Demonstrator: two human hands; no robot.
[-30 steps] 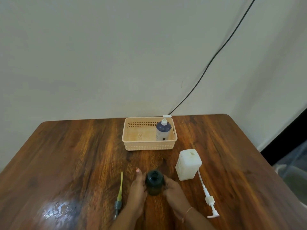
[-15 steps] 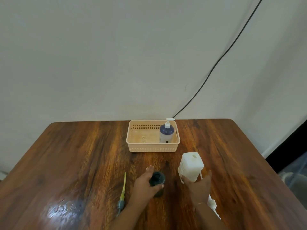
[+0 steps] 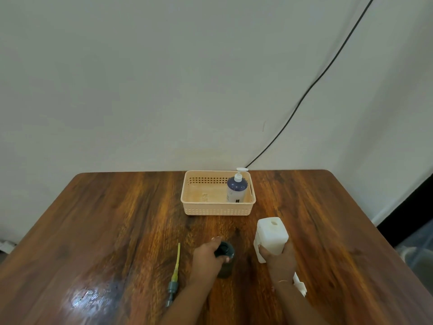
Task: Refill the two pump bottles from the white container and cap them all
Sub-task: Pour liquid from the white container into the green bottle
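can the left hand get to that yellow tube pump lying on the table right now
Probably not yet: the left hand is gripping the dark bottle. The yellow pump lies just to its left with nothing between.

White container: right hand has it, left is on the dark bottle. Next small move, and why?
Probably tilt the white container over the dark bottle and start pouring. The right hand already grips the container low on its body and its top hole is uncapped. The left hand steadies the bottle, whose mouth is open, with its pump lying on the table beside it.
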